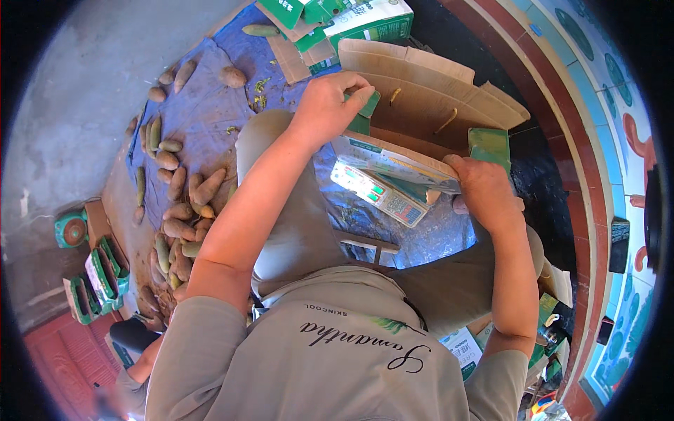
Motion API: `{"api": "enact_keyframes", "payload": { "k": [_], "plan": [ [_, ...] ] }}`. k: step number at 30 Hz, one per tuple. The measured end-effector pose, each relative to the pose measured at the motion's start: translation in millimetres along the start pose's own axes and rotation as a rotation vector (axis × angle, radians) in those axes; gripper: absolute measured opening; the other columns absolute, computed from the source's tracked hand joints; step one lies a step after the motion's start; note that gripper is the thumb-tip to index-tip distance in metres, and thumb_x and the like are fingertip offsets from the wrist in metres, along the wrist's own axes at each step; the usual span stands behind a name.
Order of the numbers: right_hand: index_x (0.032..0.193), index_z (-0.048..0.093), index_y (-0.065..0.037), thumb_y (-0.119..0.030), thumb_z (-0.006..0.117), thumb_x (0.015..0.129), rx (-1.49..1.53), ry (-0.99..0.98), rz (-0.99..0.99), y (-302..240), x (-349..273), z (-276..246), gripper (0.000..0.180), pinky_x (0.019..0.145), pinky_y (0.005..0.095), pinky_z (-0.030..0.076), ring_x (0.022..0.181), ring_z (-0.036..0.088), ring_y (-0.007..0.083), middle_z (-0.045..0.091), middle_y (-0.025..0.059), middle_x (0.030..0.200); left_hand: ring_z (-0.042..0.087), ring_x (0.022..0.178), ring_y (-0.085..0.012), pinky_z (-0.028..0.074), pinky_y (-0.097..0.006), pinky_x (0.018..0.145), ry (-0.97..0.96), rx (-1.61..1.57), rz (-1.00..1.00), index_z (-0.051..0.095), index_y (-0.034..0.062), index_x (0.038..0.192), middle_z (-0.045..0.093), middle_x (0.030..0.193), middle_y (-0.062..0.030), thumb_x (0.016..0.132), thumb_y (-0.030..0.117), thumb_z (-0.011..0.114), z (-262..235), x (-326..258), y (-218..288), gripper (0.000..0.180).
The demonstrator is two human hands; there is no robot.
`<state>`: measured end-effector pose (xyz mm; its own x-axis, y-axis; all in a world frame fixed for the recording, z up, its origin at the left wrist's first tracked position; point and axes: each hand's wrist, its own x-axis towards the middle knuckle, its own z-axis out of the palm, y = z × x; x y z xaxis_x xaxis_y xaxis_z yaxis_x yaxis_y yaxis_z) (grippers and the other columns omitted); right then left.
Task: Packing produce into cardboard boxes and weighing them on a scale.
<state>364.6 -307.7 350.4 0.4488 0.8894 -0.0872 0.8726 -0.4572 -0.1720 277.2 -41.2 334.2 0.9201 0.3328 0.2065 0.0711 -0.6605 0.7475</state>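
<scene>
Head view: box (421, 102) sits between the hands, mouth open toward the person, just beyond the scale (379, 194). Can't tell if they touch.

Left hand (328, 105): nearly closed, thumb and fingers pinching the green flap (360, 124) at the box's left end. Right hand (488, 188): curled, thumb over the right end of the near wall (393, 161); fingers mostly hidden.

My take: pull evenly with both hands so the wall doesn't twist, grip near corners where board is stiffest, lift clear of the scale keys.

Materials: box is bare brown board inside, coated print outside, long flap with worn edges; yellow rope loop (395, 95) in the far wall, second one beside it. Scale: hard, pale, slab-shaped, gridded keypad. Blue sheet (210, 98): thin, creased, dirty. Root vegetables (208, 188): matte brown, tapered, lumpy.
</scene>
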Motion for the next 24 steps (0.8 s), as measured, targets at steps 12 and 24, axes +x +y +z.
{"api": "enact_keyframes", "payload": {
  "k": [12,24],
  "plan": [
    [0.095,0.059,-0.006,-0.003,0.051,0.078,-0.039,-0.087,0.046,1,-17,2,0.019,0.066,0.0400,0.051,0.076,0.065,0.0309,0.064,0.0146,0.075,0.063,0.079,-0.0224,0.048,-0.032,0.072,-0.107,0.073,0.033,0.064,0.0006,0.094,0.066,0.088,-0.0125,0.085,0.017,0.061,15,6,5,0.019],
    [0.097,0.063,-0.008,-0.016,0.056,0.083,0.046,-0.188,0.133,3,-10,0,0.017,0.073,0.0455,0.047,0.082,0.062,0.0355,0.064,0.0185,0.079,0.065,0.079,-0.0232,0.049,-0.031,0.071,0.157,0.071,0.155,0.065,0.0009,0.092,0.067,0.086,-0.0123,0.083,0.012,0.062,16,7,3,0.014]
  ]
}}
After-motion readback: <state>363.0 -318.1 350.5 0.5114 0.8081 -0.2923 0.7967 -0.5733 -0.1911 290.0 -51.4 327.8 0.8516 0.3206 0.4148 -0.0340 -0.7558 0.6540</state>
